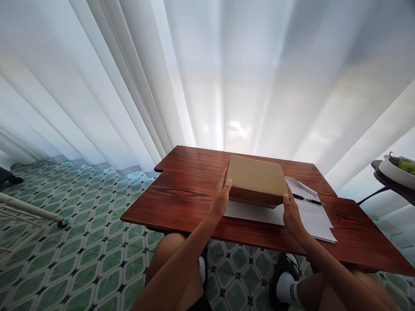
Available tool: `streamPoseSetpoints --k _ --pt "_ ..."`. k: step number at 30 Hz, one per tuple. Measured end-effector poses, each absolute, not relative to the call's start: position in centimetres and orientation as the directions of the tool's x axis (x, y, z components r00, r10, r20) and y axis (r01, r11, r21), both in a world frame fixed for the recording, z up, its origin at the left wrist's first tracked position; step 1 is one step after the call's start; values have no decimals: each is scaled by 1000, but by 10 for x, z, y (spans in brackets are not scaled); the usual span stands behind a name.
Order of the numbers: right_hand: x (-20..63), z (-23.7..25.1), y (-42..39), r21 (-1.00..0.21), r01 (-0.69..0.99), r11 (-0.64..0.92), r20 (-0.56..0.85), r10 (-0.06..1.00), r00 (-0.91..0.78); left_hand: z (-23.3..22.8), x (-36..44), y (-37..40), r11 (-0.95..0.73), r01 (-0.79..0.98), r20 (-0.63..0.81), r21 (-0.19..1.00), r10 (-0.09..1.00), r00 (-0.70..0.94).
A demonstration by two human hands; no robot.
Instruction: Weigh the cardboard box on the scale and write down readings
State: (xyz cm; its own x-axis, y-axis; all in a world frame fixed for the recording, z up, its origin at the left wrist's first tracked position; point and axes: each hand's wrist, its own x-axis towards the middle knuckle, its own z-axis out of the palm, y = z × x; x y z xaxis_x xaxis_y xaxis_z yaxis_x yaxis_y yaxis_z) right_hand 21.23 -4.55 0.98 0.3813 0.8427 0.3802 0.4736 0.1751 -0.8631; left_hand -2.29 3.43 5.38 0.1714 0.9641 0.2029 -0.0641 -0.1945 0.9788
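A closed brown cardboard box (pixel 256 176) is held between both hands over the dark red wooden table (pixel 181 194). My left hand (pixel 221 194) presses its left side, thumb near the front corner. On the opposite side, my right hand (pixel 292 209) grips the right front corner. White paper sheets (pixel 311 220), some with writing, lie under and to the right of the box. A black pen (pixel 308 199) rests on them, near my right hand. Whether the box's underside touches the paper, I cannot tell.
White curtains (pixel 207 77) hang behind the table. At the far right, a white bowl (pixel 397 170) with green things in it stands on a dark stand. A white metal frame (pixel 29 207) is on the green tiled floor (pixel 106 259) at left. My legs are below the table's front edge.
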Motion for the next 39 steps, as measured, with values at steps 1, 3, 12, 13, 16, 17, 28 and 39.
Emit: streamPoseSetpoints --k 1,3,12,13,16,17,28,39 --pt "209 11 -43 -863 474 174 378 845 378 55 -26 35 -194 -76 204 978 967 156" --pt "201 12 -37 -859 480 179 382 848 369 57 -34 38 -183 -94 193 979 974 116" --pt "160 29 -1 -840 495 222 403 867 293 63 -69 61 -229 -155 226 961 973 -38" --pt "155 30 4 -841 491 226 400 871 284 64 -73 64 -237 -158 233 959 971 -48" --pt "141 32 18 -844 479 241 400 878 263 65 -83 71 -277 -156 265 948 960 -91" --pt "137 32 23 -843 476 250 405 878 256 64 -87 73 -289 -157 273 944 955 -114" --pt "87 26 58 -869 413 274 366 916 163 56 -129 100 -252 -55 218 966 911 -349" --pt "59 15 73 -880 409 242 313 943 115 49 -156 108 -189 -16 160 982 872 -462"
